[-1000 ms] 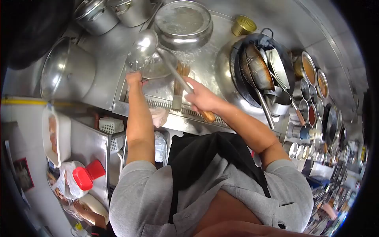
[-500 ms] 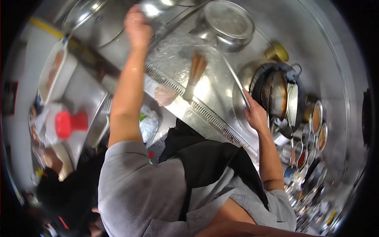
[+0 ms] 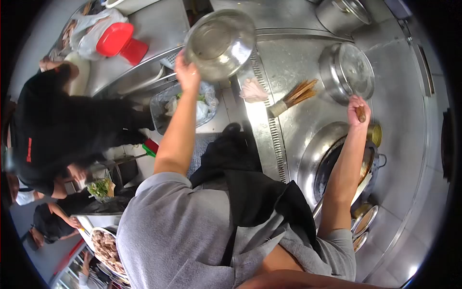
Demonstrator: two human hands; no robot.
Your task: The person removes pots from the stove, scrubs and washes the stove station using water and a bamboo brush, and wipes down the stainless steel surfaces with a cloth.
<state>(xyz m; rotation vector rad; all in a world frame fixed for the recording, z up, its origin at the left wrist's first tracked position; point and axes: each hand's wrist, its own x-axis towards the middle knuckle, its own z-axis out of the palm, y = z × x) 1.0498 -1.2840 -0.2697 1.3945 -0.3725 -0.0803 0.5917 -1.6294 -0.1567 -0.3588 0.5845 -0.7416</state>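
My left hand (image 3: 186, 72) grips the rim of a wide steel bowl (image 3: 219, 45), which hangs tilted at the counter's left edge. In my right hand (image 3: 357, 110) is the wooden-tipped handle (image 3: 361, 114) of a ladle; its head cannot be made out now. Just beyond that hand stands a round steel pot (image 3: 349, 72). A bamboo wok brush (image 3: 296, 96) lies on the wet steel worktop (image 3: 288, 58), its bound end toward the grate. Beside it is a crumpled pale pink cloth (image 3: 252, 90). Below my right forearm sits a dark wok (image 3: 327, 168), partly hidden.
A slotted drain grate (image 3: 276, 149) runs along the worktop's front. A lined bin (image 3: 159, 108) stands on the floor at left. A person in black (image 3: 62, 120) works close by on the left. A lidded pot (image 3: 342, 17) and a gold tin (image 3: 374, 135) stand at the back and right.
My view has turned left. The bowl has swung from the worktop to over the floor side. The ladle's handle now points up toward me, its wooden tip showing.
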